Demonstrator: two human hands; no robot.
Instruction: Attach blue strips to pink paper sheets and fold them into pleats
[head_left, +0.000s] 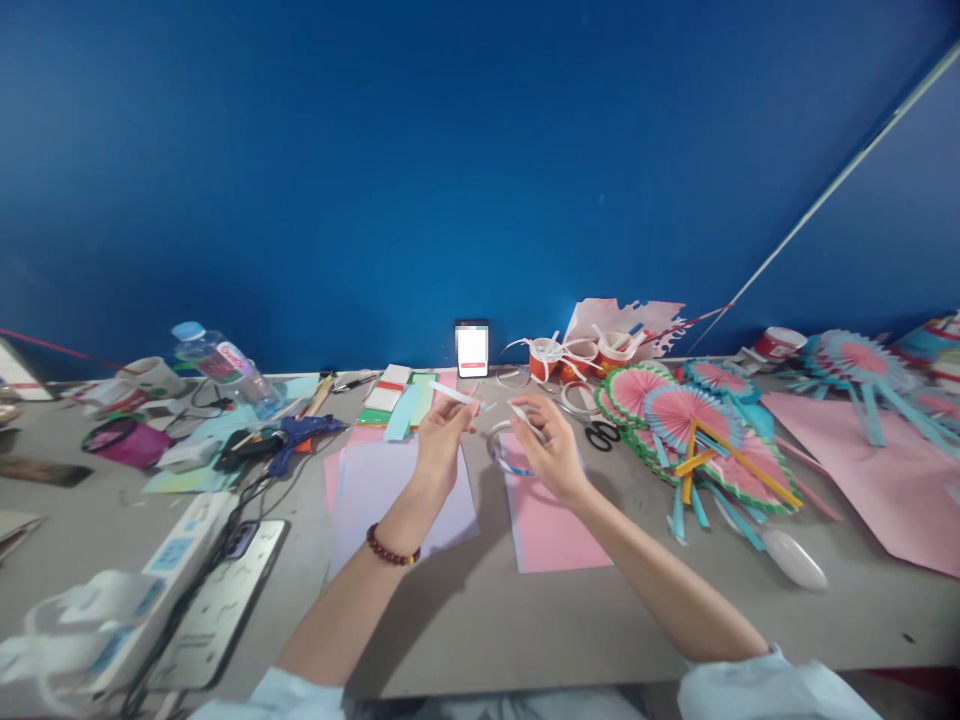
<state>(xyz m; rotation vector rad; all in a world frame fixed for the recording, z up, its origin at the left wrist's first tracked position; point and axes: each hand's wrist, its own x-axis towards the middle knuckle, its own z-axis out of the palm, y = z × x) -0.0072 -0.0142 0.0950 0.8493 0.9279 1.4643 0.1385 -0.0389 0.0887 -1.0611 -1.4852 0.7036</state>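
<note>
My left hand (444,435) is raised over the middle of the table, with thumb and fingers pinched on a narrow white strip (450,393), possibly paper or tape. Facing it at the same height, my right hand (551,448) has its fingers curled in and pinches a small whitish piece (519,411) too blurred to name. A gap separates the two hands. Beneath the left one lies a pale lilac paper sheet (397,490). Pink paper (559,530) lies under the right. A whitish ring-shaped roll (496,450) is partly hidden behind my right hand.
Black-handled scissors (602,435) and pink-and-blue folded paper fans (694,425) lie at right. Red-and-white cups (544,360) stand behind. A lit phone (472,350) leans on the blue wall. Leftward are a blue glue gun (304,440), a bottle (225,365) and a power strip (169,570).
</note>
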